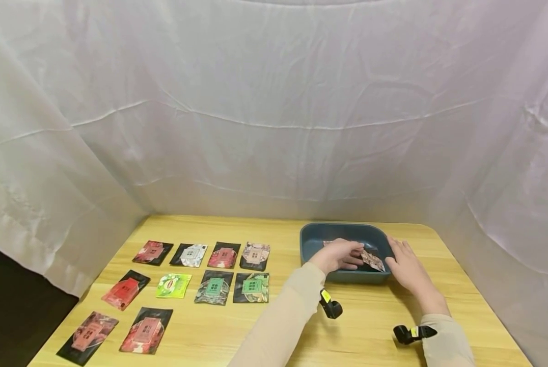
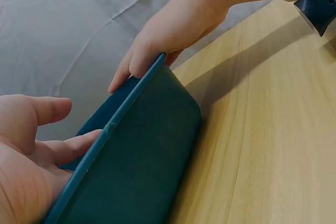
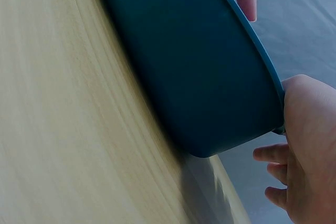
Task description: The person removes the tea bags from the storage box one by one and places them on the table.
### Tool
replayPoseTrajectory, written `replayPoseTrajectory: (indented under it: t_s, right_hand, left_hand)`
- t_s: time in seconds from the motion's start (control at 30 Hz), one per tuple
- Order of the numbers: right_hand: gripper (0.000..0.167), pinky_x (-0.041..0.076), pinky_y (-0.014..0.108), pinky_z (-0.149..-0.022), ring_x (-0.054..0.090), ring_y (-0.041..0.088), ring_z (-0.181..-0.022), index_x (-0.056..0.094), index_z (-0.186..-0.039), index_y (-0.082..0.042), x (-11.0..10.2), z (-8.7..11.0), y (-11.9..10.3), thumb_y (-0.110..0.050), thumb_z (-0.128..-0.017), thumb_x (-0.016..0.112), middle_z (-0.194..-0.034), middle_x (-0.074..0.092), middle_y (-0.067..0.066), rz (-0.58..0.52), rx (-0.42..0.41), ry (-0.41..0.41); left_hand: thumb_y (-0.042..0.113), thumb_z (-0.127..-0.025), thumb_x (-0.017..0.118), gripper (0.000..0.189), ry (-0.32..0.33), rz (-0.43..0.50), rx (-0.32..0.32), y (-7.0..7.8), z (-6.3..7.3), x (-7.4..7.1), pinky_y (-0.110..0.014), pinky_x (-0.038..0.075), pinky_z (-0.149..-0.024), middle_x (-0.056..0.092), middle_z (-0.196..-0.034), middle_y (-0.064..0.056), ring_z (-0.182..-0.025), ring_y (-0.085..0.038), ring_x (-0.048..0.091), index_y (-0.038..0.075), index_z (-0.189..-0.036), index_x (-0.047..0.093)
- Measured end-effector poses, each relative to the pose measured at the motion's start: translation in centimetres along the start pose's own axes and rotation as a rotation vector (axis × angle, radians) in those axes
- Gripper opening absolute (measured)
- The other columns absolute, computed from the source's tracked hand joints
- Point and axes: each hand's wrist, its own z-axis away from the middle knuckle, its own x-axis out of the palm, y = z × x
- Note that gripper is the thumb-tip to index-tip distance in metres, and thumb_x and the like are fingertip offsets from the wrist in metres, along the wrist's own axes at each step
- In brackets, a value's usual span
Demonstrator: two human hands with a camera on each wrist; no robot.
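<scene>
A dark teal plastic tub stands toward the back right of the table. My left hand reaches over its front rim, fingers down inside. The left wrist view shows the thumb apart from the fingers, with nothing between them; the fingertips are hidden behind the tub wall. Beside that hand, a brown-and-black patterned sachet lies in the tub, and part of another sachet shows behind the hand. My right hand rests at the tub's right rim, thumb at the edge and fingers extended along the outside.
Several flat sachets lie in loose rows on the left of the wooden table, among them a green-yellow one, a red one and a green-labelled one. A pale curtain hangs around the back and sides.
</scene>
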Motion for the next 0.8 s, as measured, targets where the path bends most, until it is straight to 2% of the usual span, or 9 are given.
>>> replayPoseTrajectory:
  t_s: [0.2, 0.33, 0.63, 0.8]
  right_hand:
    - [0.061, 0.018, 0.068, -0.113, 0.017, 0.057, -0.140, 0.023, -0.151, 0.004, 0.0, 0.1, -0.3, -0.018, -0.099, 0.045, -0.152, 0.029, 0.034, 0.001, 0.007, -0.008]
    - [0.060, 0.018, 0.068, -0.113, 0.017, 0.057, -0.140, 0.024, -0.151, 0.004, 0.1, 0.1, -0.4, -0.018, -0.099, 0.044, -0.152, 0.029, 0.033, -0.002, 0.001, -0.003]
    - [0.060, 0.017, 0.069, -0.112, 0.017, 0.057, -0.140, 0.023, -0.151, 0.006, 0.0, 0.1, -0.1, -0.018, -0.099, 0.043, -0.151, 0.028, 0.035, -0.012, -0.007, 0.002]
    - [0.061, 0.016, 0.068, -0.113, 0.016, 0.057, -0.140, 0.023, -0.151, 0.006, -0.1, 0.2, -0.2, -0.018, -0.099, 0.043, -0.152, 0.028, 0.034, -0.009, -0.009, 0.002]
  left_hand:
    - [0.025, -0.095, 0.063, 0.032, -0.019, -0.039, 0.025, 0.0, 0.3, 0.4, -0.046, 0.055, -0.092, 0.067, -0.112, -0.009, -0.099, -0.029, 0.069, 0.003, -0.116, 0.069]
    - [0.026, -0.094, 0.064, 0.029, -0.004, -0.072, 0.039, 0.0, 0.6, 0.7, -0.049, 0.054, -0.093, 0.065, -0.114, -0.006, -0.101, -0.030, 0.068, 0.004, -0.113, 0.069]
    - [0.025, -0.094, 0.064, 0.031, 0.016, -0.043, 0.078, 0.7, 0.7, 0.3, -0.049, 0.055, -0.092, 0.067, -0.114, -0.008, -0.101, -0.029, 0.068, 0.002, -0.113, 0.069]
    - [0.024, -0.094, 0.064, 0.033, 0.005, -0.004, 0.095, 1.3, 1.5, -0.2, -0.048, 0.054, -0.094, 0.064, -0.124, -0.008, -0.106, -0.029, 0.067, 0.001, -0.117, 0.068]
